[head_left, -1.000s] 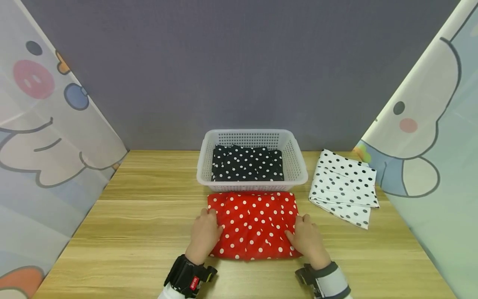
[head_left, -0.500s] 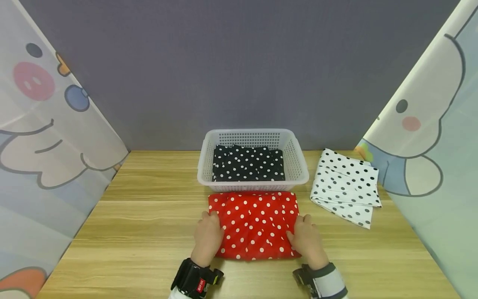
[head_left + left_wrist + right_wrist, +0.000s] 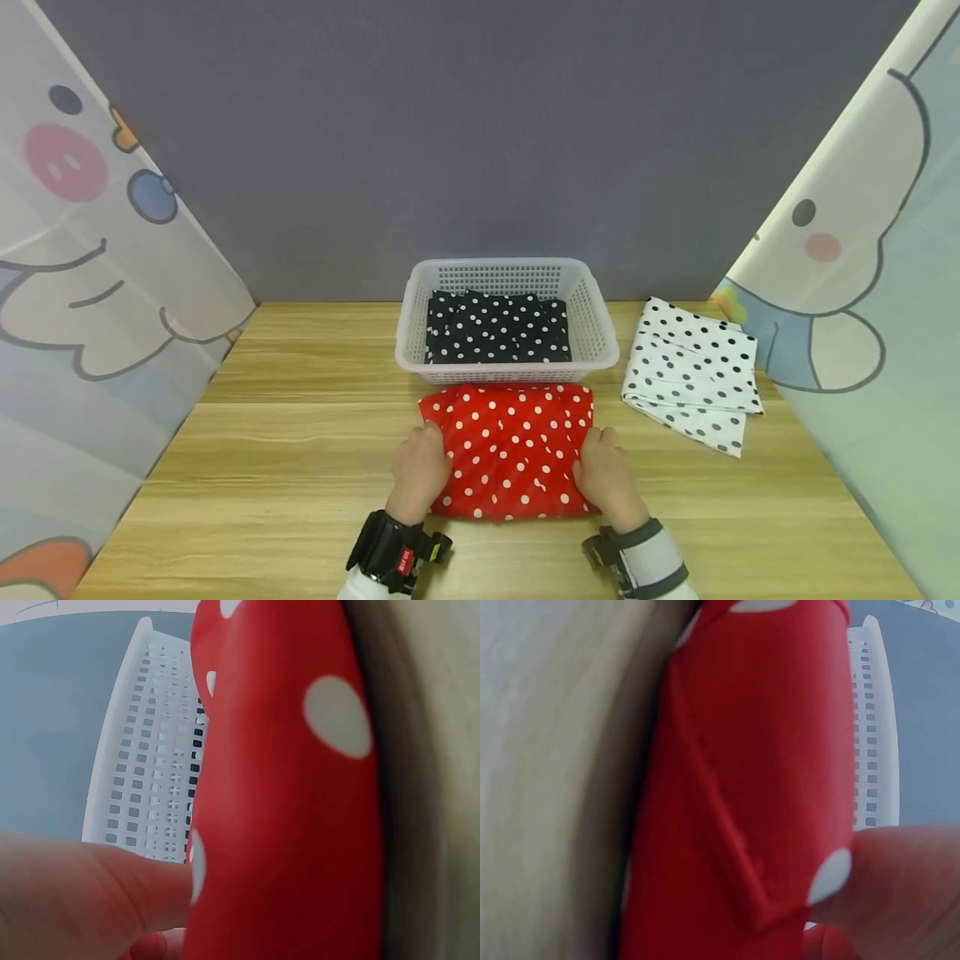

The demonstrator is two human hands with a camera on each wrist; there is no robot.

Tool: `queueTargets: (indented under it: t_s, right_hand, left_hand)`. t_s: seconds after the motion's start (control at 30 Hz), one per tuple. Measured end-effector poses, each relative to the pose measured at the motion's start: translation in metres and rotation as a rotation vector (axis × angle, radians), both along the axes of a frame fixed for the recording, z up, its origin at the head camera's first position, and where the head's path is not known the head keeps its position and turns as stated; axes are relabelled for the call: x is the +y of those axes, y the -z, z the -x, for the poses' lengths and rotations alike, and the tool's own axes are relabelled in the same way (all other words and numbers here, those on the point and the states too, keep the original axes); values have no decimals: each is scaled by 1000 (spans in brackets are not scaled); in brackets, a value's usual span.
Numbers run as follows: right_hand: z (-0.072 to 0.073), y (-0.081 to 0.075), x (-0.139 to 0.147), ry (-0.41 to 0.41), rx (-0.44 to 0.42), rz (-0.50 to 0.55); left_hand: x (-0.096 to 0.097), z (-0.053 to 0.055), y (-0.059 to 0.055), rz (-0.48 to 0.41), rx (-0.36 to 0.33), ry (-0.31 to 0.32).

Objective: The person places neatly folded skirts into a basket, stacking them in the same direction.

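A folded red cloth with white dots (image 3: 510,458) lies in front of the white basket. My left hand (image 3: 420,471) grips its left side, and my right hand (image 3: 607,471) grips its right side. In the left wrist view the thumb (image 3: 90,892) presses on the rounded red fold. The right wrist view has the other thumb (image 3: 907,885) against the fold, near a stitched hem. The fingers beneath the cloth are mostly hidden.
Just behind the red cloth stands a white perforated basket (image 3: 592,321) holding folded black cloth with white dots (image 3: 498,329). To the right lies a folded white cloth with black dots (image 3: 693,371). A grey panel (image 3: 480,150) rises behind the wooden table (image 3: 300,433).
My left hand has shifted slightly right and inward over the red cloth's left side. The right hand has moved a little inward, and the cloth's side edges are drawn in.
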State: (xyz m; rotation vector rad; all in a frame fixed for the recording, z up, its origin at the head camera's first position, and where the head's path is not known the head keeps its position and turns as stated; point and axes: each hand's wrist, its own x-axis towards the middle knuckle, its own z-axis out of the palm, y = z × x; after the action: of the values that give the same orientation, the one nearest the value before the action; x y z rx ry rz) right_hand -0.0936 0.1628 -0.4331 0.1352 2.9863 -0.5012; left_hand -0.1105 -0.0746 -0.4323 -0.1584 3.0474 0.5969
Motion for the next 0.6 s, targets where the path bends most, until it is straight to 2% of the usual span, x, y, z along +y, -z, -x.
queueTargets:
  t_s: [0.17,0.33,0.47,0.6]
  right_hand:
    - [2,1,1,-24,-22,40]
    - [3,4,4,-3,-48,108]
    - [-2,4,6,32,-40,185]
    - [-12,0,6,64,14,263]
  left_hand:
    - [-1,1,1,-32,-4,17]
    - [-5,-2,3,-83,12,30]
    - [-9,-9,4,-152,48,39]
    - [-13,-20,1,-197,95,45]
